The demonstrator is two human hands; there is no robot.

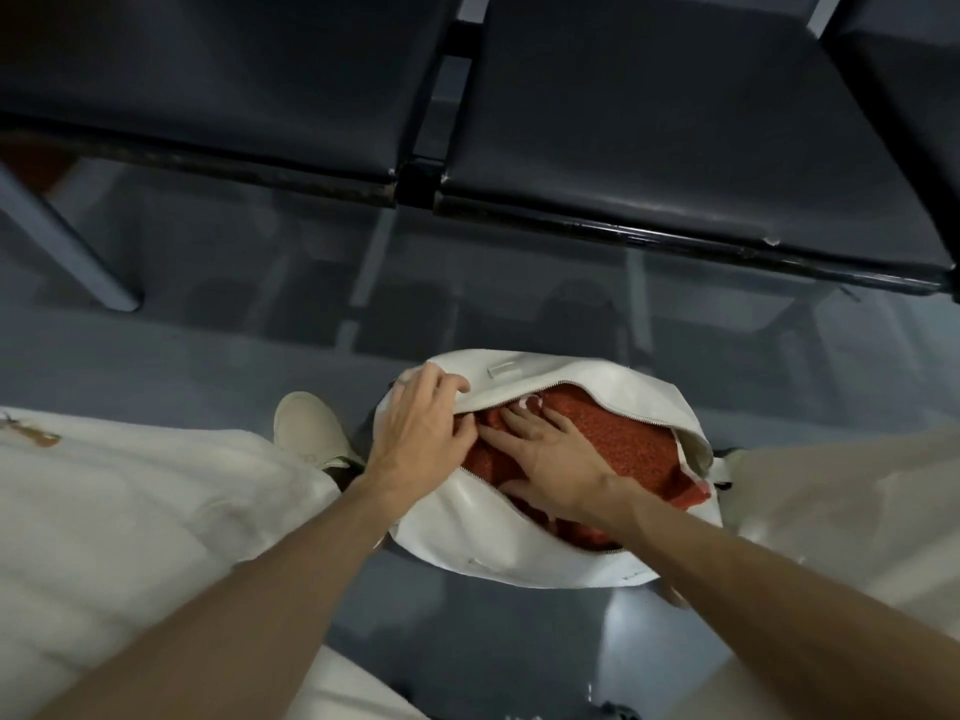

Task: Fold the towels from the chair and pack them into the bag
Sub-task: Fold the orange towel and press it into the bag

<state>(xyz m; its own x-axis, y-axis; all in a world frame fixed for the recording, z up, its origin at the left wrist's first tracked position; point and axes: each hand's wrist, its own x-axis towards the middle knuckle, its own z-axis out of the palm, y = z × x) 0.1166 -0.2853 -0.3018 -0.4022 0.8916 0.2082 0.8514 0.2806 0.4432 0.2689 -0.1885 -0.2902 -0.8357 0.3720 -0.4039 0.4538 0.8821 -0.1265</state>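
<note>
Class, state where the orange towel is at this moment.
Head view, lower centre: the orange towel lies inside the open white bag, under the right hand, with the left hand at the bag's rim.

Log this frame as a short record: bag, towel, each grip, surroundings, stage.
bag: white, on the floor, zip open
towel: orange-red, inside the bag, one corner poking out at an end
left grip: fingers curled over the bag's edge at the opening
right grip: flat, pressing the towel down
chairs: dark seats beyond the bag
stage: packing, bag not yet zipped
</note>
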